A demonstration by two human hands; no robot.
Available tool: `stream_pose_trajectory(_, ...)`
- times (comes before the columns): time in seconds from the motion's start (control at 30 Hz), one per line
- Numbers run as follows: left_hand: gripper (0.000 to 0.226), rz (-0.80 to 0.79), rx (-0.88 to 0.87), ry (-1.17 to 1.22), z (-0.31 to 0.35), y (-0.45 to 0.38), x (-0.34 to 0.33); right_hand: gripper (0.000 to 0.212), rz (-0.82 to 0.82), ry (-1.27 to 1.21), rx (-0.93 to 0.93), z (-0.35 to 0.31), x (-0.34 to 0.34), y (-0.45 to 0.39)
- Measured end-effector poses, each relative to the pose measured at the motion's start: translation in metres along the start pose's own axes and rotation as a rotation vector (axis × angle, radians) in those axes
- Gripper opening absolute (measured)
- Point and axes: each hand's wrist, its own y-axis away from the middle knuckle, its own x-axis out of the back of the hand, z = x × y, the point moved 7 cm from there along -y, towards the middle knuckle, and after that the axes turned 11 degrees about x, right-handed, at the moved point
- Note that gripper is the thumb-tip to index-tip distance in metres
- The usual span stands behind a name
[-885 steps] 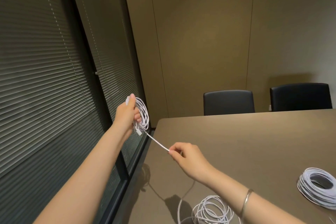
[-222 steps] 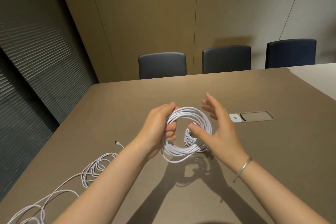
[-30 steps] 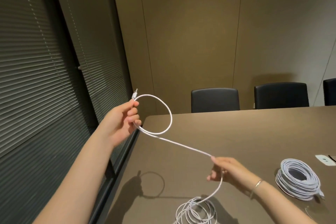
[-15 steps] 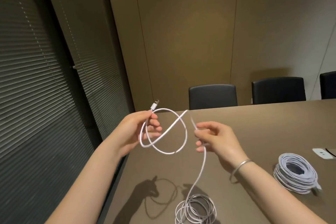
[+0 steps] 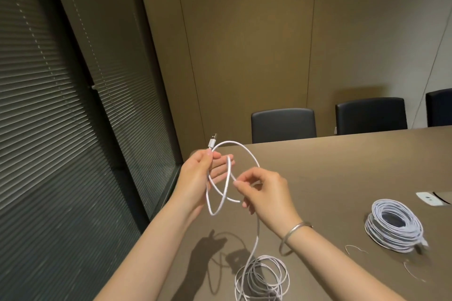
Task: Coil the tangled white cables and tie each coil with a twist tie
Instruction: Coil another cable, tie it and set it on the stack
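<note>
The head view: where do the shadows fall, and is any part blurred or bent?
Head view: both hands throw dark shadows on the brown table below the looped white cable, so the light comes from above; the neat white cable coil is slightly blurred at its right edge; wall seams bend near the right frame edge.

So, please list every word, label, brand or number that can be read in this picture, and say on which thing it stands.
None can be read.
White plate set in the table: small marks, too blurred to read.
Plug of the white cable above the left hand: no marking shows.
Bracelet by the right hand: plain.
Finished coil: no label shows.
</note>
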Motion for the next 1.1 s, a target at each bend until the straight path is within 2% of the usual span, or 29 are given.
stream_pose_trajectory(0.13, 0.022, -0.004, 0.031, 0.057, -0.011, 0.003, -0.014, 0.011, -0.111, -0.217, -0.100, 0.000, -0.026, 0.001)
stream_pose_trajectory(0.23, 0.024, 0.045, 0.013, 0.033, -0.014, 0.002, -0.015, 0.022, -0.086, -0.444, -0.230, 0.004, -0.036, 0.002)
stream_pose_trajectory(0.33, 0.025, 0.094, -0.016, 0.074, -0.012, 0.003, -0.012, 0.019, -0.056, -0.627, -0.357, 0.010, -0.043, 0.008)
stream_pose_trajectory(0.47, 0.026, 0.136, -0.046, 0.122, -0.006, -0.001, -0.001, 0.020, -0.059, -0.768, -0.357, 0.012, -0.044, 0.016)
stream_pose_trajectory(0.6, 0.030, 0.144, -0.059, 0.139, 0.002, -0.005, 0.009, 0.034, -0.198, -0.697, -0.185, 0.007, -0.046, 0.032)
stream_pose_trajectory(0.7, 0.028, 0.092, -0.018, 0.129, 0.000, -0.006, 0.008, 0.015, -0.109, -0.548, -0.096, 0.006, -0.040, 0.035)
stream_pose_trajectory(0.8, 0.023, -0.005, 0.048, 0.154, -0.001, -0.005, 0.008, 0.017, -0.004, -0.504, -0.127, 0.009, -0.035, 0.033)
stream_pose_trajectory(0.93, 0.023, -0.127, 0.165, 0.281, -0.003, 0.000, 0.004, 0.017, 0.031, -0.555, -0.189, 0.011, -0.032, 0.031)
stream_pose_trajectory(1.0, 0.024, -0.116, 0.169, 0.359, -0.002, -0.003, 0.006, 0.016, 0.049, -0.569, -0.180, 0.014, -0.036, 0.035)
stream_pose_trajectory(1.1, 0.026, -0.056, 0.141, 0.400, 0.002, -0.010, 0.011, 0.035, 0.016, -0.519, -0.205, 0.025, -0.052, 0.048)
